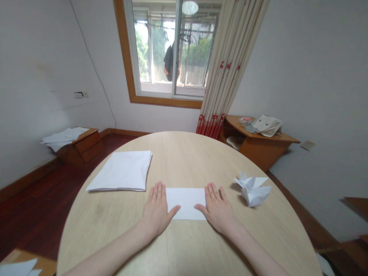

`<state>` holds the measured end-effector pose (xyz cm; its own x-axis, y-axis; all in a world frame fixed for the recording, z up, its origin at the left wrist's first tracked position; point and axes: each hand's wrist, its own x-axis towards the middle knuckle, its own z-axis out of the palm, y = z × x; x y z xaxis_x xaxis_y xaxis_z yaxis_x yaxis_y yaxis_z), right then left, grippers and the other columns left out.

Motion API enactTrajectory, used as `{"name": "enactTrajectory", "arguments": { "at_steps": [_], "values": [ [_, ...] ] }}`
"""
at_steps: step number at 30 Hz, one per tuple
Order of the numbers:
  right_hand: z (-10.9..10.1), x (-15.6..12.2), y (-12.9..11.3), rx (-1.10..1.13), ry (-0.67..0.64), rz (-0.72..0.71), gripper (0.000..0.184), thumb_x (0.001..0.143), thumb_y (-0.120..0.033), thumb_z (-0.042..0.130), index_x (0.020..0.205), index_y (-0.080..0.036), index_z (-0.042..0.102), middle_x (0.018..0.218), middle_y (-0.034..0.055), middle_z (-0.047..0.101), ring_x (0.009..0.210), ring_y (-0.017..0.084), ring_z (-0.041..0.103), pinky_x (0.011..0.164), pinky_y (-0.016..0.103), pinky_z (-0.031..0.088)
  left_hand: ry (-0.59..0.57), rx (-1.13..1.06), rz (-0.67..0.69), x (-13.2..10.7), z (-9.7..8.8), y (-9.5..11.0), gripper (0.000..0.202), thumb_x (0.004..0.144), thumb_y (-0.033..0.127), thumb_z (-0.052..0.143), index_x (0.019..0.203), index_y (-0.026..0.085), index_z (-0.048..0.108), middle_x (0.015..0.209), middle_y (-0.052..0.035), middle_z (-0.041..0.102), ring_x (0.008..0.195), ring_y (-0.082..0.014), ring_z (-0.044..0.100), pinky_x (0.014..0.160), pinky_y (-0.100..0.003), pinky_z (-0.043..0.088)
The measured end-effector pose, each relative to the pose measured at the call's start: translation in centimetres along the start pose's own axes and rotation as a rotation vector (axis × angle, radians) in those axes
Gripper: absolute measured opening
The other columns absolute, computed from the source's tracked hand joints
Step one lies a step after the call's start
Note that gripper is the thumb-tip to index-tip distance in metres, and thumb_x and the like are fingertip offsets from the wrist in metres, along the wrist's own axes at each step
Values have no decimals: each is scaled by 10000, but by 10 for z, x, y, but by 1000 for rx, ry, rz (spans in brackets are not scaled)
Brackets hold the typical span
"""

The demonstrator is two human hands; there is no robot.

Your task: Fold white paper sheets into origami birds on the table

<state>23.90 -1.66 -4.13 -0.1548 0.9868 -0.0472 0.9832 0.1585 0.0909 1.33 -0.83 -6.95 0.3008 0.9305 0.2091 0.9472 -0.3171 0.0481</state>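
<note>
At the near edge of the round table, your two forearms reach in from below and both hands press down on a white folded sheet. Your left hand lies open and flat, palm down, fingers together and pointing away from you. It covers the sheet's left end, with the thumb angled across the paper. Your right hand matches it on the right end, also open and flat, thumb pointing inward onto the sheet. Neither hand grips anything. The sheet lies flat between them as a wide rectangle, close to the table's near middle.

Just right of your right hand, a folded paper figure with pointed flaps sits on the table, apart from the sheet. Farther off on the left lies a stack of white paper, squared up and untouched.

Beyond the table, a low wooden cabinet stands against the left wall with loose sheets on top. In the far right corner, a wooden stand carries a cloth bag. A striped curtain hangs beside the window.
</note>
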Motion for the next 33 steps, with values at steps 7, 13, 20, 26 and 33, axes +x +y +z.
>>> {"name": "enactTrajectory", "arguments": {
  "at_steps": [7,13,20,26,33],
  "values": [
    [15,2,7,39,75,-27,944,887,-709,152,1406,58,335,1453,288,294,1398,370,216,1126,584,115,62,-74,33,1,12,-7,880,886,666,322,1382,-61,340,1438,-311,318,1371,-372,276,1111,-512,276],
    [20,5,10,83,115,-21,914,894,-701,166,1410,30,354,1455,275,310,1397,361,223,1125,581,135,63,-108,86,5,7,-10,818,904,624,350,1395,-29,329,1450,-295,311,1377,-365,268,1113,-539,250],
    [7,9,8,78,124,-50,788,938,-590,278,1417,33,329,1479,249,272,1409,339,193,1141,564,130,-132,-264,427,15,-27,-18,643,961,503,373,1461,113,266,1525,-160,231,1421,-245,188,1146,-450,224],
    [3,14,14,269,155,-333,510,990,-400,287,1409,-134,409,1497,123,327,1404,213,258,1155,478,210,-189,-342,457,17,-33,-22,787,848,512,584,1463,129,275,1514,-163,267,1408,-271,238,1144,-479,223],
    [5,13,14,415,167,-374,442,998,-350,304,1396,-207,429,1467,87,395,1379,195,321,1149,486,230,-167,-388,446,18,-28,-22,726,840,424,610,1449,155,321,1495,-145,315,1397,-266,270,1138,-485,245]
  ]
}}
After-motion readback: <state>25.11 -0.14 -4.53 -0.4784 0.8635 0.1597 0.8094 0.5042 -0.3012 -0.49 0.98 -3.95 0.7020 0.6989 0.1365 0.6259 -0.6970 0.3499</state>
